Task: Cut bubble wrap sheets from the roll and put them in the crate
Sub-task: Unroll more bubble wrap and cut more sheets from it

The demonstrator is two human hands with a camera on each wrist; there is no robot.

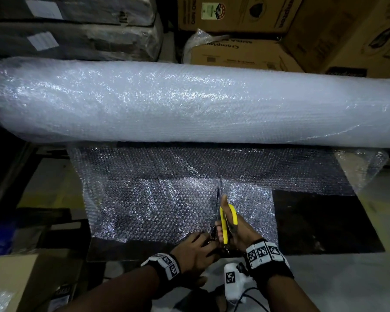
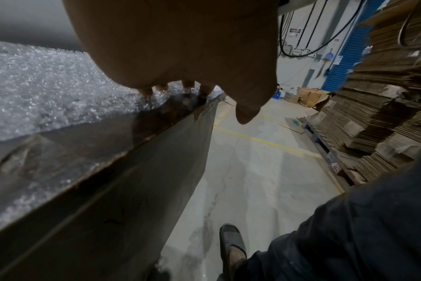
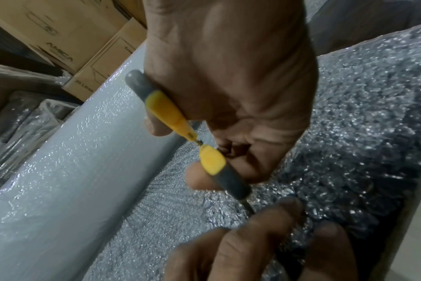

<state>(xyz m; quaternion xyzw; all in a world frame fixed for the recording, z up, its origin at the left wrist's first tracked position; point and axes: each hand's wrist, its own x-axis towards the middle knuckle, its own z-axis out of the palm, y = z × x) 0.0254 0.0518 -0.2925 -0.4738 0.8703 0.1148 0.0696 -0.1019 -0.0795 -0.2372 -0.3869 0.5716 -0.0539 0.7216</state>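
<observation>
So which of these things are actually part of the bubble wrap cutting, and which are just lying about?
In use:
- bubble wrap roll
- unrolled sheet, partly slit
- yellow-handled scissors, gripped by the right hand
- left hand, pressing the sheet down

Just lying about:
- printed cardboard boxes behind the roll
- stacked flat cartons
- dark wrapped bundles

Roll (image 1: 189, 102) ends cut off by frame; scissor blades (image 1: 217, 199) blurred.
</observation>
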